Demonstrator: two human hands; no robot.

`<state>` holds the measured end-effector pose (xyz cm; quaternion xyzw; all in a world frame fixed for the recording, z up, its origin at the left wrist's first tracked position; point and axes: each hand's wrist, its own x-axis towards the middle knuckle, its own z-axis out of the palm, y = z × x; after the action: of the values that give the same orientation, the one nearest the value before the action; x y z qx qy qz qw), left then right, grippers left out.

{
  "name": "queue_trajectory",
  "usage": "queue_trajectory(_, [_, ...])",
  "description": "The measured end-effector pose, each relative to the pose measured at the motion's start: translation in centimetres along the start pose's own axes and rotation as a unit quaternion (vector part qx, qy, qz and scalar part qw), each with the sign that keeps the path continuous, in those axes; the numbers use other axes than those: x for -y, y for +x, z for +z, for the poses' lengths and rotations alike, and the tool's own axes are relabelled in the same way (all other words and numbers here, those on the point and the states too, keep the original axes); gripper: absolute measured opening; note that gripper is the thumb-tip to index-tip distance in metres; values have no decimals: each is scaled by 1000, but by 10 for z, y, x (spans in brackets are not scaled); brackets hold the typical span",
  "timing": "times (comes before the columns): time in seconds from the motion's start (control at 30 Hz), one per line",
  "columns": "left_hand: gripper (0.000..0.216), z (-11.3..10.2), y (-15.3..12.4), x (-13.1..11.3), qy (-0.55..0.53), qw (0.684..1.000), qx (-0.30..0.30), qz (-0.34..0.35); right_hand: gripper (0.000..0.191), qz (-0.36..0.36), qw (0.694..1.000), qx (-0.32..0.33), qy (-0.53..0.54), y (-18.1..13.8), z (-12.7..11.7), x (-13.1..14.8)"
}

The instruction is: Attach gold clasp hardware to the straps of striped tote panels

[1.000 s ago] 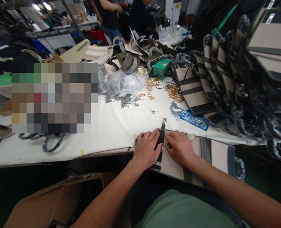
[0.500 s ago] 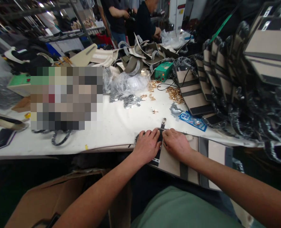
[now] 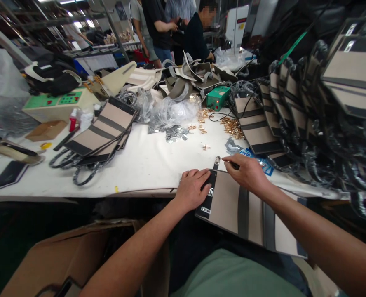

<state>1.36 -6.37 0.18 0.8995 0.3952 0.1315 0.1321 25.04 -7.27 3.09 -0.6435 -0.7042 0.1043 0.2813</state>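
A beige bag panel [image 3: 228,194] with dark bands lies over the table's front edge and my lap. My left hand [image 3: 191,189] rests on its dark end strip, fingers stretched out, beside small metal fittings [image 3: 211,192]. From the panel's far edge a short dark strap [image 3: 217,163] with a metal piece at its tip sticks out. My right hand [image 3: 246,171] is just right of that strap, fingers closed around a small dark object, mostly hidden, whose kind I cannot make out. The index finger points toward the metal tip.
Gold-coloured metal fittings [image 3: 231,127] lie in a heap near a green box [image 3: 218,98] with a cable. Stacked bag panels [image 3: 253,123] crowd the right; more panels [image 3: 101,128] lie left. Clear plastic [image 3: 173,111] sits mid-table. A cardboard box [image 3: 59,255] stands below. People work behind.
My right hand has lifted from the panel's dark strip and moved right and up beside the strap, uncovering fittings. My left hand stays on the panel. The view has shifted slightly.
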Motion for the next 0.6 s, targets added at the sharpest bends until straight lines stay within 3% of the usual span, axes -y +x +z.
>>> queue_trajectory(0.23, [43, 3, 0, 1, -23, 999, -23, -8, 31, 64, 972, 155, -167, 17, 10, -17])
queue_trajectory(0.47, [42, 5, 1, 0, -36, 998, -51, -13, 38, 70, 986, 63, -137, 34, 13, -49])
queue_trajectory(0.6, [41, 6, 1, 0, -39, 997, -57, -22, 33, 73, 973, 90, -199, 52, 13, -71])
